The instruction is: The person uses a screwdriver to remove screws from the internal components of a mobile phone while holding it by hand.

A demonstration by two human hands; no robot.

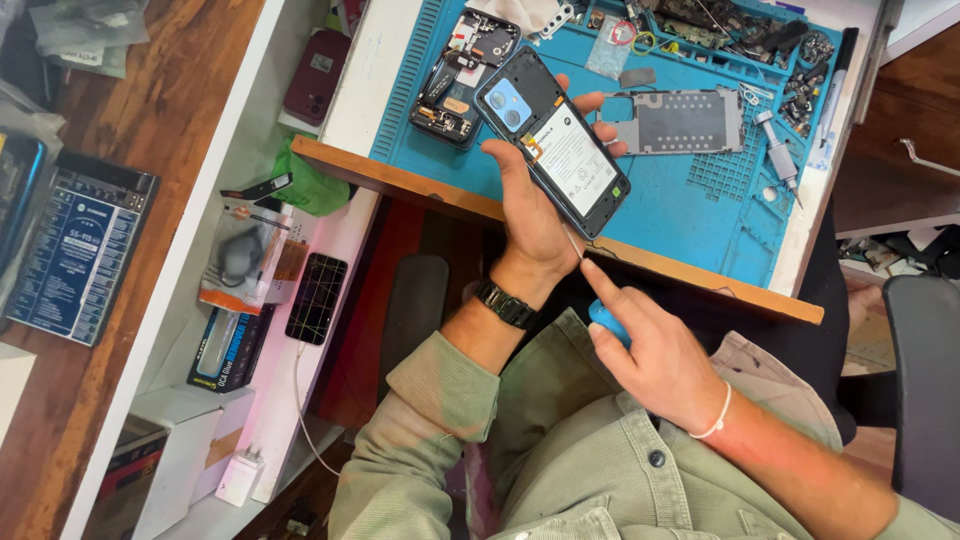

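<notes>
Opened phone (555,140) gripped in left hand (530,215), above right hand (655,355) closed around blue-handled tool (607,322).

Olive-green sleeves (430,420), black wristwatch (507,304), white string bracelet (714,417).

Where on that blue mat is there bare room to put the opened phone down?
Bare blue mat lies in front of the metal plate, left of the screwdriver. The back edge is crowded with small parts, and a second opened phone fills the left side.

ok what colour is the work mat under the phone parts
Blue, a bright teal shade, work mat; it shows best in the head view.
</notes>
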